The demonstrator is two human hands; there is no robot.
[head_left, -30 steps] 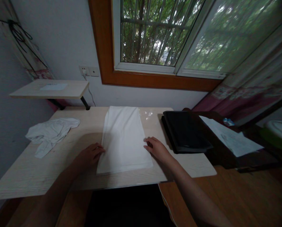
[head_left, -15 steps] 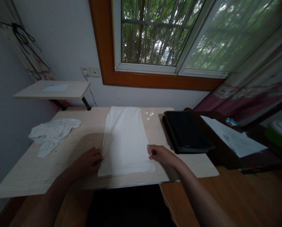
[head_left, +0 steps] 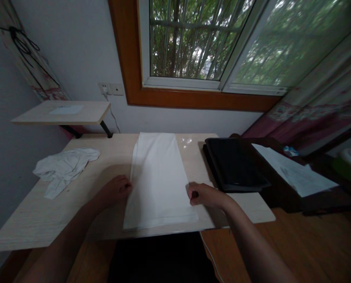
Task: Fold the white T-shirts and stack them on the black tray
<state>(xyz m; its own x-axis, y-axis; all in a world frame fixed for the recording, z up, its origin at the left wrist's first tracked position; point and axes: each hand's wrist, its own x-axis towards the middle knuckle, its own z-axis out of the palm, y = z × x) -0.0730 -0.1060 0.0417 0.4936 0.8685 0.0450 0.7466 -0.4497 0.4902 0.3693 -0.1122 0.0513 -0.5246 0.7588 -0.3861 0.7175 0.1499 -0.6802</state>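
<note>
A folded white cloth (head_left: 160, 177) lies flat and lengthwise on the pale wooden table (head_left: 104, 220), its near edge close to the table's front edge. At its left side, my left hand (head_left: 118, 188) has its fingers closed in a pinch on the cloth's edge. Opposite it, my right hand (head_left: 201, 194) pinches the right edge, thumb and forefinger pressed together. Small creases show near the far end of the cloth. Both hands rest low, at or just above the tabletop.
A crumpled white cloth (head_left: 66, 167) lies on the left of the table, near a raised shelf (head_left: 87, 114). Black folders (head_left: 236, 165) are stacked at the right. Beyond them, paper sheets (head_left: 293, 171) lie on a dark surface. A window (head_left: 193, 43) is behind the table.
The folded cloth's near edge has come closer to the table's front edge. My left hand has shifted slightly away from me along the side; my right hand has barely moved.
</note>
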